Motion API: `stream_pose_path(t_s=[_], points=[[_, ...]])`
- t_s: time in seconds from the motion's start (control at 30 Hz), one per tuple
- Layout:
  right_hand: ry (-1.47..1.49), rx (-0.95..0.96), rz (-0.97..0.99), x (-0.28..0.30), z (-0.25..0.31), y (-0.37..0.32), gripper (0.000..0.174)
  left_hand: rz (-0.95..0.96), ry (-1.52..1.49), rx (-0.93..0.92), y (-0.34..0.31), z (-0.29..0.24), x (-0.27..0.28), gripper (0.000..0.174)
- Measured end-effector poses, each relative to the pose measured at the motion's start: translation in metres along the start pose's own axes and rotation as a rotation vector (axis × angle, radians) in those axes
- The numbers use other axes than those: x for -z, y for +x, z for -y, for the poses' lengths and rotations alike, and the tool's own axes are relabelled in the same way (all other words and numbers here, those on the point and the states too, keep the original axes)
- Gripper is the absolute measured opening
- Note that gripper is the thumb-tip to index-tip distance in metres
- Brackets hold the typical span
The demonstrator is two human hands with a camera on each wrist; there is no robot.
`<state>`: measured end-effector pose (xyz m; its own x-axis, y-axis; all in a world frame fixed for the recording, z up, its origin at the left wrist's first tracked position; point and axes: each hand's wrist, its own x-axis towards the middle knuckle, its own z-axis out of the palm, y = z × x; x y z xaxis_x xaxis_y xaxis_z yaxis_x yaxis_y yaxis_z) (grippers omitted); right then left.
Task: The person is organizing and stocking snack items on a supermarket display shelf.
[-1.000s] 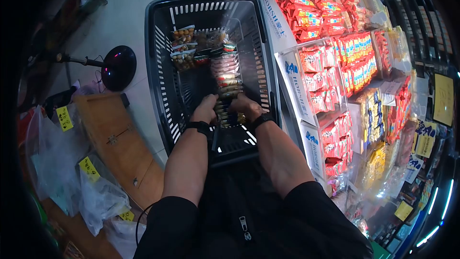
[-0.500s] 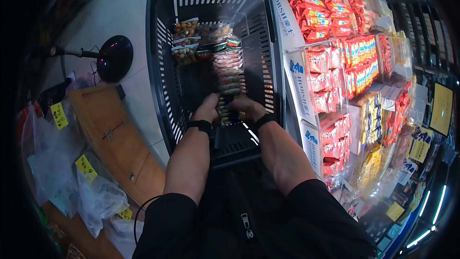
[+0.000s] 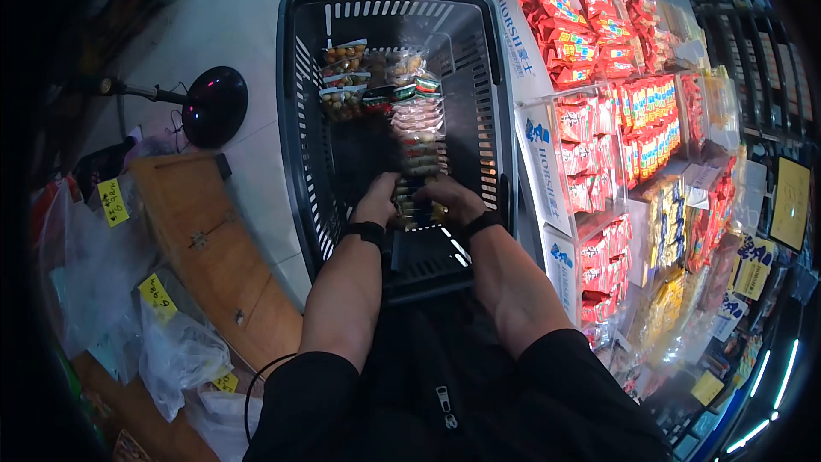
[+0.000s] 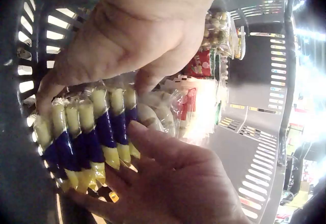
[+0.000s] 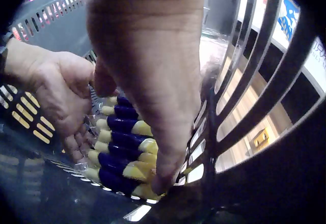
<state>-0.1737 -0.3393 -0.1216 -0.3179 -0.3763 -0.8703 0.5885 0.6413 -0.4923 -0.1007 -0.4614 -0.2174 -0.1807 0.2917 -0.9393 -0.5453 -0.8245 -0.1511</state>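
Note:
Inside a dark shopping basket (image 3: 289,120), both hands grip opposite sides of a row of blue-and-yellow packets (image 4: 104,132). My left hand (image 3: 376,201) spans one side, its thumb and fingers bent around the row, as the left wrist view shows. On the other side, my right hand (image 3: 457,198) has its thumb against the packets and fingers around their yellow ends (image 5: 145,170). In the head view the row lies at the basket's near end, partly covered by the hands. Pink-looking packets (image 3: 417,115) continue the line beyond it.
Bags of round brown items (image 3: 342,98) lie at the basket's far left. Shelves of red snack packets (image 3: 581,128) stand close on the right. On the left are a wooden board (image 3: 214,248), clear plastic bags (image 3: 175,351) and a round black object (image 3: 215,107) on a stand.
The head view has shifted, so the basket appears slightly farther right and lower than half a second ago. Both hands stay around the packets at the basket's near end.

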Motion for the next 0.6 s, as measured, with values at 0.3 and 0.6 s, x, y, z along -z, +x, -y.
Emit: stream_pose_path(t_s=[0.3, 0.6], points=[[0.018, 0.113, -0.077, 0.001, -0.093, 0.084, 0.052, 0.007, 0.061, -0.084, 0.04, 0.012, 0.007, 0.031], [0.161, -0.062, 0.118, 0.002, -0.047, 0.042, 0.043, -0.026, 0.051, -0.137, 0.031, 0.007, 0.009, 0.027]])
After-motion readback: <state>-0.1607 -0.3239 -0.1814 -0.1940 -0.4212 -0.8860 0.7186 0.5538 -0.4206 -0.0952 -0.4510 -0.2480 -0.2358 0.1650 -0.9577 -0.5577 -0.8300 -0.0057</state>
